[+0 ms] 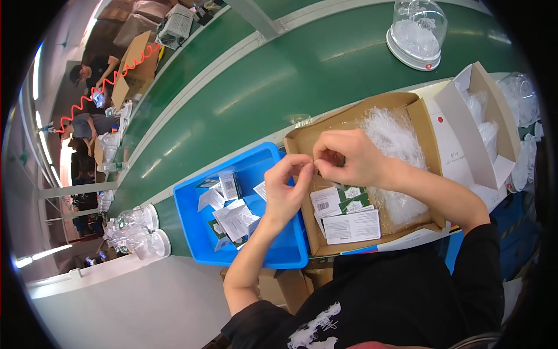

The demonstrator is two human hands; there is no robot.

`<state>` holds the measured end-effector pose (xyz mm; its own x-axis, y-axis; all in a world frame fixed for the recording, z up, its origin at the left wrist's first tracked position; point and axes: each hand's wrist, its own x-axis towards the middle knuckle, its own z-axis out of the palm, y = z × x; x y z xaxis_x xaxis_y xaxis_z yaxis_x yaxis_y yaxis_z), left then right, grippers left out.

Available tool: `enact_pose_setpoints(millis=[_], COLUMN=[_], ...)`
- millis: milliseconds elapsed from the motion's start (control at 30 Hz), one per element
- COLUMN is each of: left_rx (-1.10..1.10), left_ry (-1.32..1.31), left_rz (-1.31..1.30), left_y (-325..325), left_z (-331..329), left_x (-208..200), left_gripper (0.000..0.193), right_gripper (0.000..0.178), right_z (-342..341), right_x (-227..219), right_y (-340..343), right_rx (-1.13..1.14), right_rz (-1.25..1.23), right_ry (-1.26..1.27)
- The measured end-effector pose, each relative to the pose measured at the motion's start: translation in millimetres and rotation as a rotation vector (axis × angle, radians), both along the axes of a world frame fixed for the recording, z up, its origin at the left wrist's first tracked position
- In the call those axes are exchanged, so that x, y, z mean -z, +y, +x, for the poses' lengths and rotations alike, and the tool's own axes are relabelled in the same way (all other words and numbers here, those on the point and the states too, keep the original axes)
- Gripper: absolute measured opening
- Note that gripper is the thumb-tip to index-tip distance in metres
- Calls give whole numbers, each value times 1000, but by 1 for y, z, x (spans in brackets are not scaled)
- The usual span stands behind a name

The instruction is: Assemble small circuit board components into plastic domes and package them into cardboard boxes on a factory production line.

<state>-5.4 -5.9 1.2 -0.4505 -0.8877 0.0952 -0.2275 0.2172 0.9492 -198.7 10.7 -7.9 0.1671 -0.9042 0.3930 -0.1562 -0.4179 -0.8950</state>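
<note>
Black tee (401, 291), loose sleeves (479, 267) ending around the elbows, kinda splattery white print (314, 328) bottom center.

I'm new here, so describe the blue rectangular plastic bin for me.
Find the long, glossy green work surface. At its near side, partly hidden by the person's left hand, stands a blue rectangular plastic bin holding loose printed paper cards. Its blue walls set it apart from the brown cardboard tray to its right.
</note>
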Motion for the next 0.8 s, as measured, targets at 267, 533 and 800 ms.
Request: enact_pose_setpoints(millis=[267,533,800], left_rx=[3,27,86], left_ry=[-7,-27,-112], left_rz=[-17,-28,-79], left_y=[1,3,2], left_z=[1,0,0], left_x=[3,2,-2], left_gripper=[8,6,6], right_gripper=[8,8,11], right_z=[-1,-5,-5], right_x=[-1,-2,-1], right_y=[-4,-3,-4], right_rx=[-51,-93,-114], right_rz=[-31,-42,-44], right_ry=[-10,31,93])
